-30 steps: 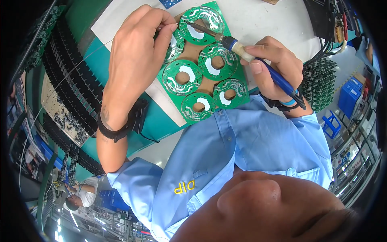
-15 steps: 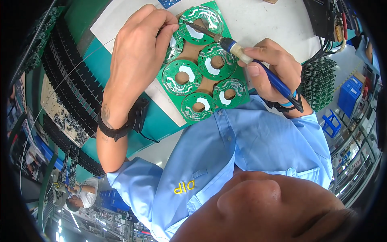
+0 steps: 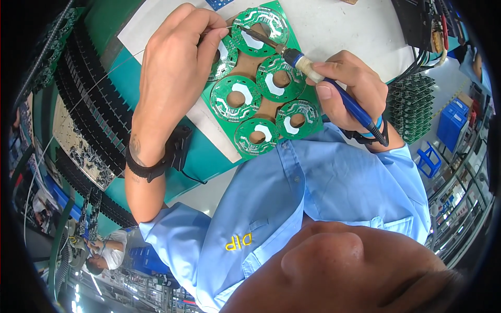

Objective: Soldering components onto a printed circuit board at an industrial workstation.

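Note:
A green circuit board panel (image 3: 250,112) with several round boards lies on the bench in front of me. My right hand (image 3: 352,91) grips a soldering iron (image 3: 300,60) with a blue handle. Its dark tip lies over the upper round board (image 3: 271,23), near that board's left edge. My left hand (image 3: 177,62) pinches a thin solder wire (image 3: 125,63) between thumb and forefinger. The wire's end reaches the same spot as the iron's tip; whether they touch is too small to tell. Part of another round board (image 3: 225,58) is hidden behind my left fingers.
White sheeting (image 3: 334,26) covers the bench under the panel. To the left stand black slotted racks (image 3: 96,88) and a tray of small parts (image 3: 86,151). Stacked green boards (image 3: 412,109) rise at the right. A person (image 3: 109,250) works at the lower left.
My left hand has shifted slightly left and up with the wire. The iron and my right hand have moved a touch to the left; the panel stays put.

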Motion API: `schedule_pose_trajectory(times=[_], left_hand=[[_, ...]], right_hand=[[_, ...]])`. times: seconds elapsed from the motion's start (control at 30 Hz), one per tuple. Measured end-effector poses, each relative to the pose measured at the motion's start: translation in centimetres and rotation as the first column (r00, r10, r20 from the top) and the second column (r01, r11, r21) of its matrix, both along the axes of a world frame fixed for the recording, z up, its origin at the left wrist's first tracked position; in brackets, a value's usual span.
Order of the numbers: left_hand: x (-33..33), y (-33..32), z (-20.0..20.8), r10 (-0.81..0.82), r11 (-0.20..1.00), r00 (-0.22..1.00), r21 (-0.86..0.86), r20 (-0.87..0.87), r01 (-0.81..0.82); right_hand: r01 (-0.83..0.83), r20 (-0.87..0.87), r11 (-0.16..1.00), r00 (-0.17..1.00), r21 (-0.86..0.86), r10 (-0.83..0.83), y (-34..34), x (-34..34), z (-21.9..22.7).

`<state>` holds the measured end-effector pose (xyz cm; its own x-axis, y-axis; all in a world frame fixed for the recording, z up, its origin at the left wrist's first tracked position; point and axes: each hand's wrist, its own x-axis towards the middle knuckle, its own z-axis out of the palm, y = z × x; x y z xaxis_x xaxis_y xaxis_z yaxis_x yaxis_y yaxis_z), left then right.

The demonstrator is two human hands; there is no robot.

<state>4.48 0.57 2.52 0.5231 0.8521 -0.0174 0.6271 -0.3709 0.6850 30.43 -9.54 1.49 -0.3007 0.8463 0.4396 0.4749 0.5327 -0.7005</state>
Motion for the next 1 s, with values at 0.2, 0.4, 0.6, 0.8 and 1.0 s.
schedule_pose_trajectory(times=[0.2,0.4,0.6,0.8,1.0], left_hand=[[-0.4,0.0,-0.1,0.052,0.999,0.999,0.002,0.005,-0.052],[-1.2,0.2,0.2,0.037,0.999,0.998,0.032,-0.054,-0.036],[-1.2,0.4,0.5,-0.091,0.992,0.994,0.083,-0.051,0.095],[-0.9,0.4,0.6,-0.081,0.997,0.996,0.013,-0.019,0.082],[-0.9,0.5,0.7,-0.087,0.996,0.996,0.025,-0.029,0.088]], right_hand=[[0.109,-0.096,0.994,0.989,-0.010,-0.109,-0.3,0.6,0.3],[0.024,-0.084,0.998,0.996,0.063,-0.019,0.3,0.6,1.2],[-0.106,-0.020,0.992,0.994,0.073,0.108,1.4,0.4,1.4],[-0.096,-0.008,0.993,0.995,0.075,0.097,1.6,0.1,1.0],[-0.100,0.012,0.991,0.995,0.083,0.100,1.7,-0.2,0.9]])
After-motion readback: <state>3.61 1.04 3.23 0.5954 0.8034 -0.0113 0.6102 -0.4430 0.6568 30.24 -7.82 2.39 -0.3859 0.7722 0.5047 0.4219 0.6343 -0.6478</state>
